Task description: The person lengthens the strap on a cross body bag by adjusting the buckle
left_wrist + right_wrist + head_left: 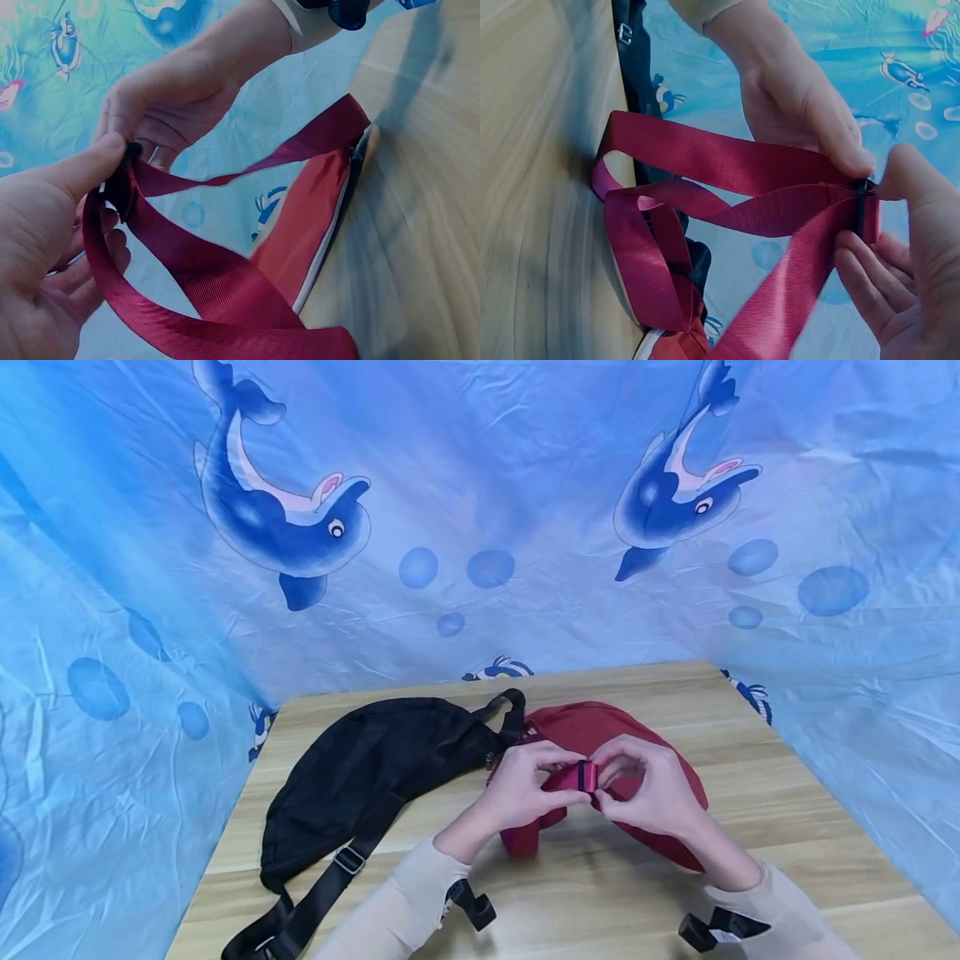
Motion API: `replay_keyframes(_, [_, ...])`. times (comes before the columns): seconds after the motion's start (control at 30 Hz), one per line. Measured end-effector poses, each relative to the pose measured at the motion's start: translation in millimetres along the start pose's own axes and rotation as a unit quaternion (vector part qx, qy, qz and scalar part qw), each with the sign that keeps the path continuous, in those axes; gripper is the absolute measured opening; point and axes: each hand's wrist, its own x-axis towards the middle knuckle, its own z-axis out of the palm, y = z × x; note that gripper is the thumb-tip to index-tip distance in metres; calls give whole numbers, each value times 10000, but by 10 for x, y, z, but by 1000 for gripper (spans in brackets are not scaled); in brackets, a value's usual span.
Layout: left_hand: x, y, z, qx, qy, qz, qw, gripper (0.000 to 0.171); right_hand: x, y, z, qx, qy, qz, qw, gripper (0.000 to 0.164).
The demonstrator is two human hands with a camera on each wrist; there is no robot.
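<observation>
A dark red webbing strap (720, 161) is held up over a red bag (600, 722) that lies on the table. A black slider buckle (861, 206) sits on the strap, with a short loop of webbing coming out past it. My left hand (517, 787) pinches the slider between thumb and fingers. From the other side my right hand (651, 789) pinches the strap's loop right at the slider, fingertips close to the left hand's. In the left wrist view, several lengths of webbing hang in loops below the fingers, partly twisted.
On the left of the wooden table (780, 827) lies a black bag (375, 760), its strap with a metal adjuster (349, 859) trailing to the front edge. A blue sheet (547, 510) printed with dolphins hangs around the table.
</observation>
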Motion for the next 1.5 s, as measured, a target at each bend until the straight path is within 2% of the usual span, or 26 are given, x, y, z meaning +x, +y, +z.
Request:
replay_keyframes(0.1, [-18, 6, 3, 59, 57, -15, 10000, 44, -16, 25, -12, 137, 26, 5, 9999, 56])
replay_keyframes(0.3, [-28, -21, 33, -462, 165, -184, 9986, 44, -25, 7, -55, -26, 22, 248, 9997, 61])
replay_keyframes(0.47, [-35, -40, 69, -806, 64, -378, 9960, 45, -40, 10, -44, 543, 192, 412, 9975, 54])
replay_keyframes(0.6, [-21, -42, 92, -1012, 121, -367, 9941, 43, -24, 2, -33, 1004, 306, 370, 9938, 55])
replay_keyframes(0.73, [2, -18, 105, -1110, 190, -422, 9927, 45, 18, -40, -35, 818, 226, 567, 9948, 57])
replay_keyframes(0.8, [13, -12, 120, -1144, 223, -457, 9921, 45, 28, -53, -37, 777, 318, 637, 9944, 54])
replay_keyframes(0.93, [34, -11, 158, -1301, 212, -403, 9905, 43, 38, -60, -38, 1366, 631, 508, 9873, 46])
replay_keyframes(1.0, [43, -6, 172, -1375, 209, -346, 9897, 43, 47, -71, -42, 1577, 617, 422, 9846, 48])
replay_keyframes(1.17, [64, -8, 216, -1570, 269, -236, 9870, 47, 88, -93, -68, 1370, 445, 315, 9891, 52])
replay_keyframes(1.23, [72, -19, 235, -1663, 243, -236, 9855, 47, 103, -102, -74, 1468, 658, 257, 9866, 47])
replay_keyframes(1.3, [81, -24, 250, -1755, 203, -257, 9839, 45, 113, -108, -78, 1790, 941, 165, 9792, 42])
replay_keyframes(1.37, [90, -25, 261, -1825, 169, -271, 9827, 42, 118, -117, -82, 1987, 1073, 80, 9741, 46])
replay_keyframes(1.43, [98, -22, 269, -1978, 209, -285, 9796, 43, 124, -122, -87, 1917, 996, 145, 9763, 53])
replay_keyframes(1.5, [105, -16, 274, -2095, 264, -253, 9771, 45, 126, -120, -89, 1552, 824, 256, 9841, 58])
